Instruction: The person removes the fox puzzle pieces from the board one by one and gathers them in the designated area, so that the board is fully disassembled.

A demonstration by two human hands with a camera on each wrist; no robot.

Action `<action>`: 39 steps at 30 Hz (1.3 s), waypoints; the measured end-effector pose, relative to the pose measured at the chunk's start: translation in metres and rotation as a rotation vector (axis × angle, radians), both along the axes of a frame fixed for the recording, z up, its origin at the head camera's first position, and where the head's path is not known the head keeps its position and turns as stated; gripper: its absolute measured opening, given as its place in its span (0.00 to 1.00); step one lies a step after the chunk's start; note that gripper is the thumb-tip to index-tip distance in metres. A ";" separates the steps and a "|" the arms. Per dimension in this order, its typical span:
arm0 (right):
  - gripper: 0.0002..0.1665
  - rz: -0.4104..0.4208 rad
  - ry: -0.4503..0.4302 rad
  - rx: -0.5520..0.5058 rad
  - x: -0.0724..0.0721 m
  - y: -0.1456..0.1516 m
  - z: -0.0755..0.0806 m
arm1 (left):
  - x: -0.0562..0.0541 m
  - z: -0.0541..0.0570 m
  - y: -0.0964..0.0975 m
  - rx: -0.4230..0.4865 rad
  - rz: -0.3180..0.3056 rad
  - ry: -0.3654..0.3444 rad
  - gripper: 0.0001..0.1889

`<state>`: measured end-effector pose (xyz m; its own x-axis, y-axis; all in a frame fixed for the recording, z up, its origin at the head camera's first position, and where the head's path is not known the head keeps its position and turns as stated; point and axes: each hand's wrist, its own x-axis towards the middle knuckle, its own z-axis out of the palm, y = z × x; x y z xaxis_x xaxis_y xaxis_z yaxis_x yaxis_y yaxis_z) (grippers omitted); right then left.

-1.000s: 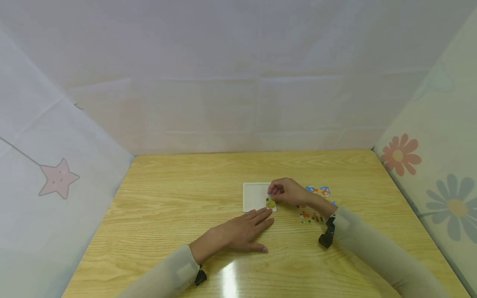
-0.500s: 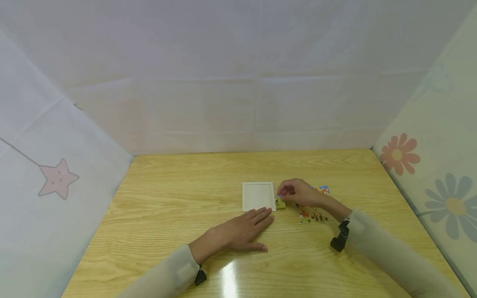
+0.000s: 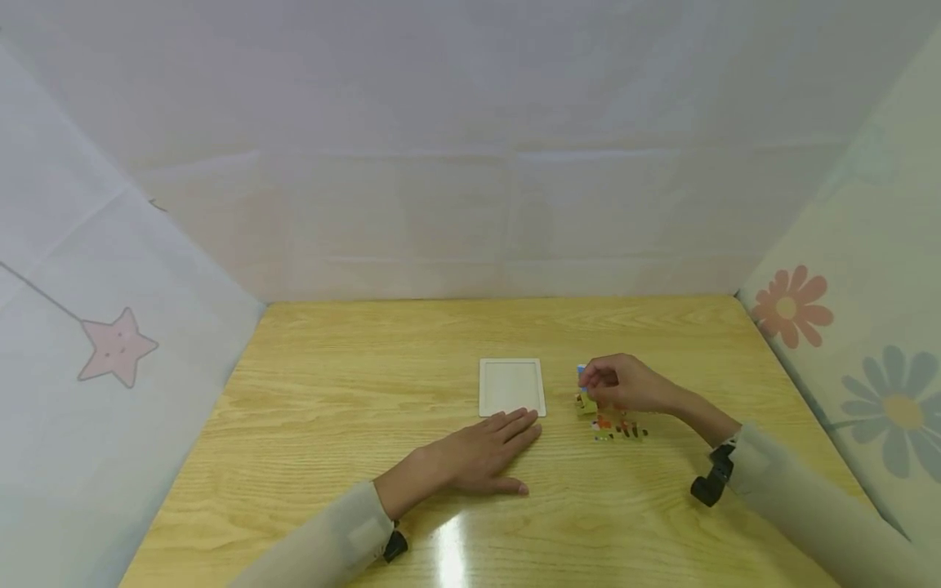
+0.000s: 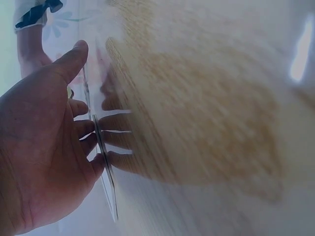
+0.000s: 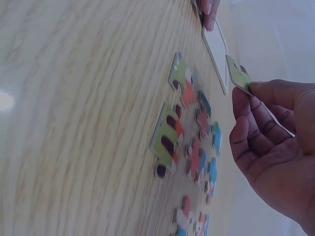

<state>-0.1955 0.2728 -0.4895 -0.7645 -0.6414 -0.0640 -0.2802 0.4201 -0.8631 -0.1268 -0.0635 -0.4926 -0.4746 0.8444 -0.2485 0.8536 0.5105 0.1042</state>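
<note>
A green jigsaw puzzle piece (image 5: 237, 73) is pinched between the thumb and fingers of my right hand (image 3: 625, 384). In the head view that hand hovers to the right of a white square puzzle tray (image 3: 510, 388), above the loose pieces. My left hand (image 3: 481, 457) lies with fingers extended, its fingertips at the tray's near right edge. The left wrist view shows its palm side (image 4: 49, 137) beside the tray's thin edge (image 4: 106, 182). Several loose puzzle pieces (image 5: 166, 132), green, orange and blue, lie on the table; the right hand hides some in the head view.
A light wooden table (image 3: 353, 359) carries everything. White cloth walls stand behind and at both sides, with a pink star (image 3: 118, 347) on the left and printed flowers (image 3: 903, 408) on the right. A band with a black device (image 3: 711, 483) sits on the right wrist.
My right hand has carried the green puzzle piece rightward, from over the tray's right edge to the loose pieces. The left hand and the tray have stayed in place.
</note>
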 end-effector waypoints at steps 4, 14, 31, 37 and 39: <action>0.10 -0.011 -0.002 0.003 0.004 0.015 -0.001 | 0.000 0.000 0.000 -0.001 -0.001 -0.004 0.48; 0.09 -0.008 0.015 -0.002 0.014 0.044 -0.001 | 0.001 -0.002 -0.001 -0.007 -0.008 0.002 0.47; 0.07 0.014 0.064 0.023 0.026 0.083 -0.008 | 0.001 0.000 -0.002 0.000 0.001 -0.013 0.47; 0.07 -0.004 0.063 0.045 0.032 0.096 -0.011 | 0.000 0.000 -0.001 -0.001 0.004 -0.020 0.47; 0.07 -0.005 0.065 0.040 0.034 0.100 -0.012 | 0.000 0.000 -0.001 -0.002 0.003 -0.021 0.47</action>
<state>-0.1613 0.3727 -0.5015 -0.7712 -0.6353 -0.0399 -0.3324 0.4554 -0.8259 -0.1265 -0.0648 -0.4926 -0.4717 0.8425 -0.2601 0.8496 0.5132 0.1215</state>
